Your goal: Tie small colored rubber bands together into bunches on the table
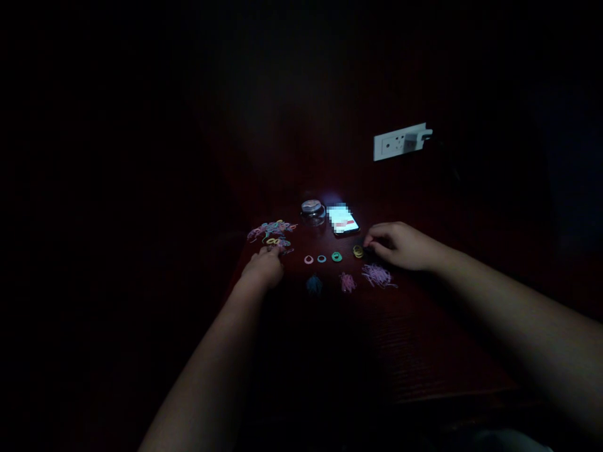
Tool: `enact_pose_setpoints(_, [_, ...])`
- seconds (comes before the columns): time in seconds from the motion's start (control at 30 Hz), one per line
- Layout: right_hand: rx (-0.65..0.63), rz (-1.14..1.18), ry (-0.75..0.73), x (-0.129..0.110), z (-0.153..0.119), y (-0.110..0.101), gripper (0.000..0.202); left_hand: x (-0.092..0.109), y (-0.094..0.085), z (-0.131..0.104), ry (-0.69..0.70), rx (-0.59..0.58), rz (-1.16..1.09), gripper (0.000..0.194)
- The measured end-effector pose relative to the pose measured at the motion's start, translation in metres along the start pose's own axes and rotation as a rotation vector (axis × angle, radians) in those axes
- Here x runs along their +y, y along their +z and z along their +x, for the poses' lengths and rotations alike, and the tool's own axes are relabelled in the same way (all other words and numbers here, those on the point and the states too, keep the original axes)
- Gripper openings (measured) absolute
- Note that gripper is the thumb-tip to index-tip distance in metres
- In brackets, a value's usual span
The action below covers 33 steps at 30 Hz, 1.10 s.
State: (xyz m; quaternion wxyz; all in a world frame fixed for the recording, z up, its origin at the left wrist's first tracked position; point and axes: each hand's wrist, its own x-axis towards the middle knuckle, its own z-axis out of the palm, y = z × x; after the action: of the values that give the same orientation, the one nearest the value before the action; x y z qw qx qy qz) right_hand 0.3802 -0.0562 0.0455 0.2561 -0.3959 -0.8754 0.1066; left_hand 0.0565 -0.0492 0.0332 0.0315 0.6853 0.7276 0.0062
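My left hand (264, 267) reaches down at the left, its fingers stretched out onto a few loose, mixed-colour elastic bands (277, 242). Just behind lies a larger multicoloured heap of elastic bands (273, 230). My right hand (402, 245) is beside the yellow bands (358, 252), with thumb and fingers drawn together; whatever is between the fingertips is too small to make out. A row holds pink bands (308, 259), light blue bands (321, 258) and green bands (336, 257). In front lie piles of dark blue bands (314, 285), pink-red bands (347, 282) and lilac bands (377, 275).
A lidded clear jar (313, 213) stands at the back of the dark red table (424, 351). Next to it lies a phone (343, 218) with its screen lit. A wall socket (400, 143) with a plug is at the upper right. The surroundings are very dark.
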Motion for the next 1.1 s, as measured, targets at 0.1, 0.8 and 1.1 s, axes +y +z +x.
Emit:
enact_pose_setpoints(0.1, [0.037,0.019,-0.005,0.001,0.000,0.005,0.016,-0.006,0.002,0.005,0.017,0.043,-0.033,0.049])
enact_pose_setpoints(0.8, [0.161,0.129,0.054,0.005,0.000,0.017,0.017,-0.006,0.014,0.017,0.197,0.340,-0.124,0.027])
enact_pose_setpoints(1.1, [0.178,0.135,0.050,0.002,0.001,0.019,0.018,-0.004,0.020,0.027,0.250,0.311,-0.183,0.015])
